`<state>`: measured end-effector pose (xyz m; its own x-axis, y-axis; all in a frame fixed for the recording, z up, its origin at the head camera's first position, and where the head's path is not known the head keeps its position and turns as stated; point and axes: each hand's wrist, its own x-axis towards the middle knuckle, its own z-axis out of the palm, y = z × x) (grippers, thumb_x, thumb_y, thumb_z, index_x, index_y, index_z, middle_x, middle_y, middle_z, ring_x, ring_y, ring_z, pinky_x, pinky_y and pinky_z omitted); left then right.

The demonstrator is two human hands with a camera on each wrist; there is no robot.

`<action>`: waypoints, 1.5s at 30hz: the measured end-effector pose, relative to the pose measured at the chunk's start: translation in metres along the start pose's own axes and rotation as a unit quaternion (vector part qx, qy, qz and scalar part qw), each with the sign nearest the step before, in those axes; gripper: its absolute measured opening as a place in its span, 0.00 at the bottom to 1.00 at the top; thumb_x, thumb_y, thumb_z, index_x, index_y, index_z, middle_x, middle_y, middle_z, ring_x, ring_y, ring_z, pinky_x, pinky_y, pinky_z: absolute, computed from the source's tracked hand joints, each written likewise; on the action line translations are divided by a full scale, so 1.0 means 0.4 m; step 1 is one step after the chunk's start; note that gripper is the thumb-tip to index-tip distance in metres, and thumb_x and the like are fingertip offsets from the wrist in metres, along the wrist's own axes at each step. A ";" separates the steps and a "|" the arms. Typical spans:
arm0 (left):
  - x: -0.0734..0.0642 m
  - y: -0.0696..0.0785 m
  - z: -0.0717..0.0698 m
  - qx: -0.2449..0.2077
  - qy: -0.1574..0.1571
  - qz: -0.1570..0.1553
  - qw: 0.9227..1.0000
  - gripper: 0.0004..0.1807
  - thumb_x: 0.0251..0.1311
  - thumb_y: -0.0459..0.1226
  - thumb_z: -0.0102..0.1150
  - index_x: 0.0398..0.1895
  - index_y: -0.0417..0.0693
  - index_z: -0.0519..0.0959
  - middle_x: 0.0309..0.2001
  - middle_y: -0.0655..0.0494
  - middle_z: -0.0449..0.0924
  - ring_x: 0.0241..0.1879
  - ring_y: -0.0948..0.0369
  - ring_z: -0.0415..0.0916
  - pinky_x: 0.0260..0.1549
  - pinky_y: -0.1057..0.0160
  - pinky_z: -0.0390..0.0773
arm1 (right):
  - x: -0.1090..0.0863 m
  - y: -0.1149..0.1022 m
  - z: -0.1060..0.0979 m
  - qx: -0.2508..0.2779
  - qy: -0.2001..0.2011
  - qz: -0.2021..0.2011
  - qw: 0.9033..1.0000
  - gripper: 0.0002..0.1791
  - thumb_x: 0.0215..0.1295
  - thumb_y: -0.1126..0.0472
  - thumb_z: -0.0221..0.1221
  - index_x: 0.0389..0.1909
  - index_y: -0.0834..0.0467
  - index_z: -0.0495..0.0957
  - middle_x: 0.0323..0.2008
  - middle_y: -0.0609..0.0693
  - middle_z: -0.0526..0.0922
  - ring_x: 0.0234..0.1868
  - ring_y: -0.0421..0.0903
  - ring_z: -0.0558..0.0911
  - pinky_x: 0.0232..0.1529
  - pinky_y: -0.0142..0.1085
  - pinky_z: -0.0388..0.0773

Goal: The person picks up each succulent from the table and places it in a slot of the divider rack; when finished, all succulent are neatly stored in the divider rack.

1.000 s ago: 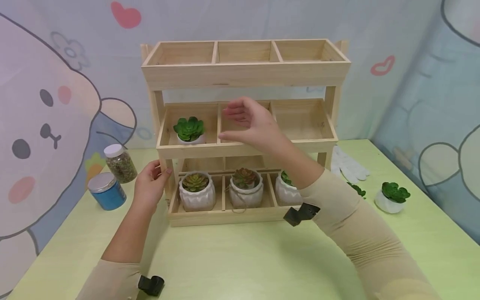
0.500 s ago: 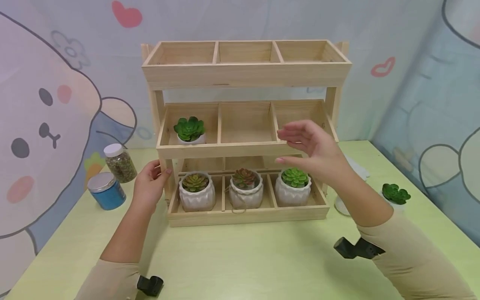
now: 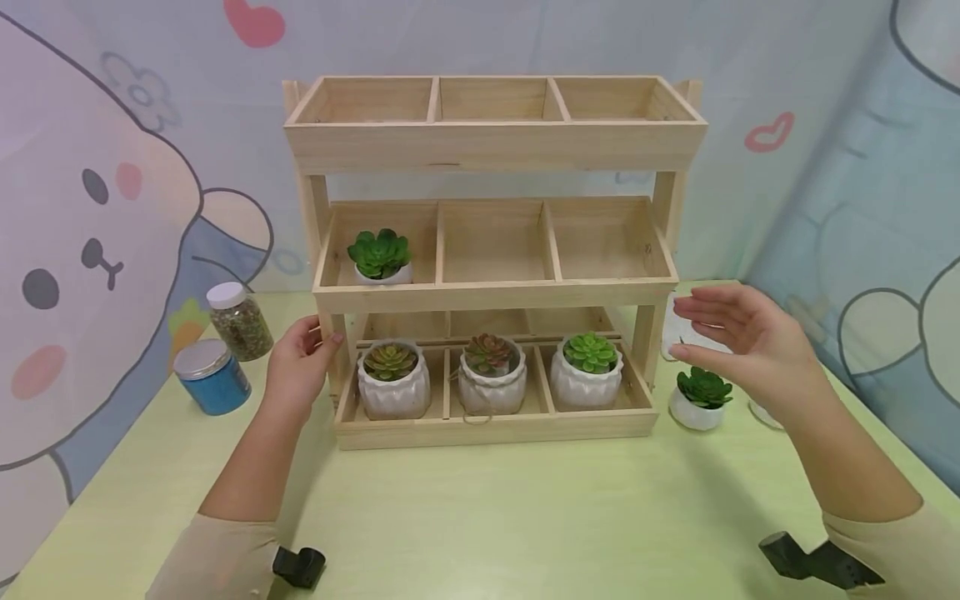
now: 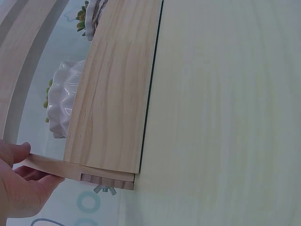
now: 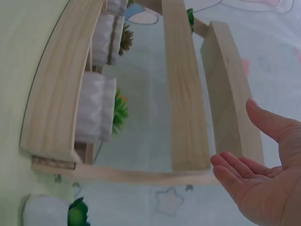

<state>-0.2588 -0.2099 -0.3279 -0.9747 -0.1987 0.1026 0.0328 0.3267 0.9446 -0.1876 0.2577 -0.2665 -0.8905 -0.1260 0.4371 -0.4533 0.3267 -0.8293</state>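
Note:
A three-tier wooden plant shelf (image 3: 495,296) stands on the table. My left hand (image 3: 300,362) pinches its left upright between thumb and fingers; the left wrist view shows the same grip on the side post (image 4: 51,165). Off the shelf's right side, my right hand (image 3: 750,346) is raised with fingers extended and a gap to the thumb, holding nothing. Just below it sits a green succulent in a small white pot (image 3: 697,400). Another white pot (image 3: 765,414) is mostly hidden behind that hand. A similar succulent (image 3: 380,257) occupies the middle tier's left compartment.
On the bottom tier, each compartment has a white pot: a yellowish succulent (image 3: 393,379), a reddish one (image 3: 491,375) and a bright green one (image 3: 587,371). Left of the shelf stand a jar of granules (image 3: 240,323) and a blue jar (image 3: 213,379). White gloves (image 3: 678,329) lie behind my right hand.
My right hand has moved from in front of the middle tier's centre compartment rightward and down, to above the potted succulents beside the shelf. My left hand keeps its hold on the upright.

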 end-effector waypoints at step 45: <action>0.000 -0.001 0.004 -0.002 0.008 0.006 1.000 0.26 0.68 0.38 0.50 0.67 0.41 0.61 0.64 0.41 0.65 0.62 0.47 0.63 0.58 0.48 0.65 | -0.055 0.349 -0.112 -0.096 -0.126 0.226 0.961 0.52 0.52 0.60 0.70 0.67 0.75 0.46 0.65 0.74 0.51 0.61 0.73 0.57 0.58 0.60 0.60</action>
<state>-0.2591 -0.2087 -0.3289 -0.9704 -0.2099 0.1196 0.0459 0.3260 0.9443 -0.2296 0.3480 -0.3763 -0.9868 -0.1461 -0.0703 -0.0248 0.5644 -0.8251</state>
